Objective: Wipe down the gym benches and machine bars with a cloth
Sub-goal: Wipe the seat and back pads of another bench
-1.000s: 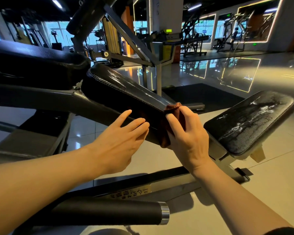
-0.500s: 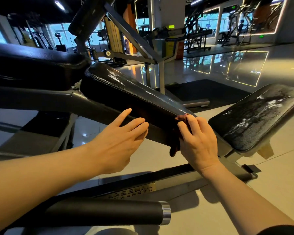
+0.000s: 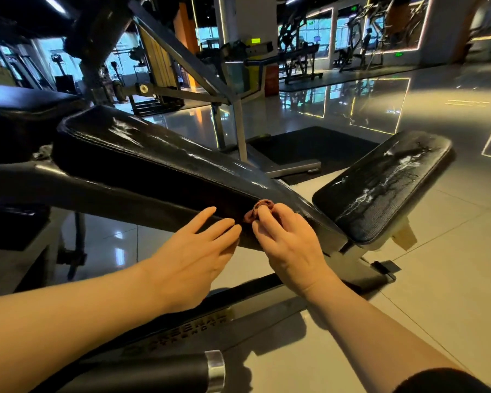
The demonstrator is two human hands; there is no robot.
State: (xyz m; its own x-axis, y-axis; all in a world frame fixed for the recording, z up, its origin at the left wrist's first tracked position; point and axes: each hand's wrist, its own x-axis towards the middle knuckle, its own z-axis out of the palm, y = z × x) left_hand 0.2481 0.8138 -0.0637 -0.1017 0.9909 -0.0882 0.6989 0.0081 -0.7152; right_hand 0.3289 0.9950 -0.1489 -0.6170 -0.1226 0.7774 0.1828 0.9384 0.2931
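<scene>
A long black bench backrest pad (image 3: pixel 142 154) slopes down from the left to the middle of the view. My right hand (image 3: pixel 288 242) grips a bunched dark-red cloth (image 3: pixel 260 211) and presses it against the pad's near side edge. Most of the cloth is hidden under my fingers. My left hand (image 3: pixel 193 256) lies flat with straight fingers against the same side edge, just left of the cloth. The worn, cracked black seat pad (image 3: pixel 380 185) sits to the right, apart from both hands.
The bench's dark steel frame (image 3: pixel 238 296) runs along the tiled floor below my hands. A black foam roller with a metal end cap (image 3: pixel 165 373) lies at the bottom. Another black pad (image 3: pixel 20 117) sits far left. Grey machine bars (image 3: pixel 187 66) rise behind the bench.
My right hand has slid the cloth left along the pad's side edge, close to my left hand, and bunched it smaller. My left hand stays on the edge.
</scene>
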